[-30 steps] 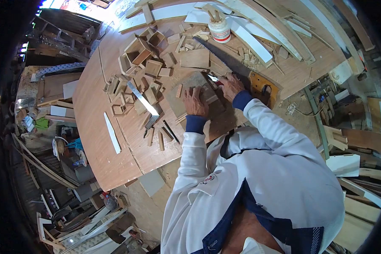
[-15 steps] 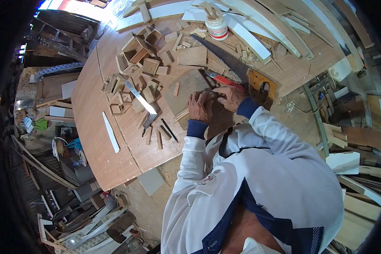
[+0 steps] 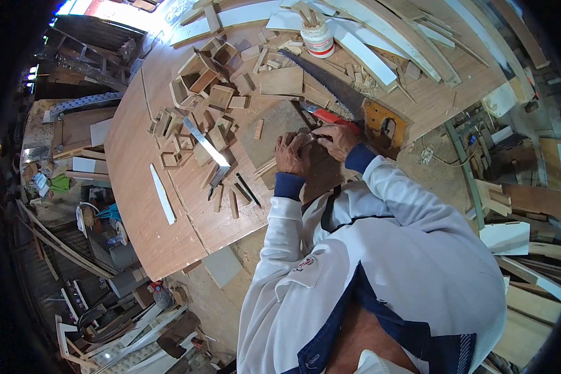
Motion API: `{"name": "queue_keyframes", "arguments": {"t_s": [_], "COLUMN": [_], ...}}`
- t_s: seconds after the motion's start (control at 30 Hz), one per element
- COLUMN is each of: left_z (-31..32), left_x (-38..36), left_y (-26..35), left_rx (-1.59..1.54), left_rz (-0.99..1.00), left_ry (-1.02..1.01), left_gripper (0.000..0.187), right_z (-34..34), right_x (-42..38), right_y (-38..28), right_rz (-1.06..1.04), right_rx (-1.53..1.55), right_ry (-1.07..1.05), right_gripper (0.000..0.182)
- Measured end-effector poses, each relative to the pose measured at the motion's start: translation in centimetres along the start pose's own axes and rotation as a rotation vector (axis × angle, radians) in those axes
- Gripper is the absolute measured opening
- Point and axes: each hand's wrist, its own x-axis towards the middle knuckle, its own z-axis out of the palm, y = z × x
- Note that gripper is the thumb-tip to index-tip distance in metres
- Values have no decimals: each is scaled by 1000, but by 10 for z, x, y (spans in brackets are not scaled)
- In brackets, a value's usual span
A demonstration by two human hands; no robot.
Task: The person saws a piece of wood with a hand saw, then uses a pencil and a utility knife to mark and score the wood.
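My left hand (image 3: 292,153) rests low over a dark board (image 3: 271,128) with its fingers bent and pressed together. Beside it, my right hand (image 3: 336,141) has its fingers curled in a pinch close to the left fingertips. A small piece seems to lie between the two hands, too hidden to name. Just beyond the right hand lies a red-handled tool (image 3: 330,116). The handsaw (image 3: 336,87) with a wooden handle lies past it. A short wood strip (image 3: 258,129) sits on the board, left of my hands.
Small wooden frames and boxes (image 3: 196,75) crowd the table's left side. A metal square (image 3: 207,144), a black pen (image 3: 248,190) and a white strip (image 3: 162,194) lie nearer. A white glue jar (image 3: 318,40) holding sticks stands behind, by long planks (image 3: 411,37).
My right hand has shifted very slightly left, and its fingers have changed position a little near the left fingertips. Otherwise the scene looks the same.
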Motion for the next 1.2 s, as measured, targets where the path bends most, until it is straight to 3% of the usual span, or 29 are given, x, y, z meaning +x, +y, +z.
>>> {"name": "queue_keyframes", "arguments": {"t_s": [0.67,1.07,1.13,1.2], "left_z": [4,2,5,5], "left_x": [-1,-1,0,-1], "left_y": [-3,-1,-5,-7], "left_rx": [5,23,32,12], "left_rz": [-23,-23,-13,-15], "left_ry": [-26,-22,-22,-9], "left_gripper": [23,23,24,26], "right_z": [-6,-7,-11,-2], "right_x": [0,6,13,11], "right_y": [-8,-2,-17,-18], "right_rz": [45,-78,0,113], "right_rx": [10,-46,-209,-136], "right_ry": [-43,-39,-142,-69], "right_gripper": [26,25,25,25]}}
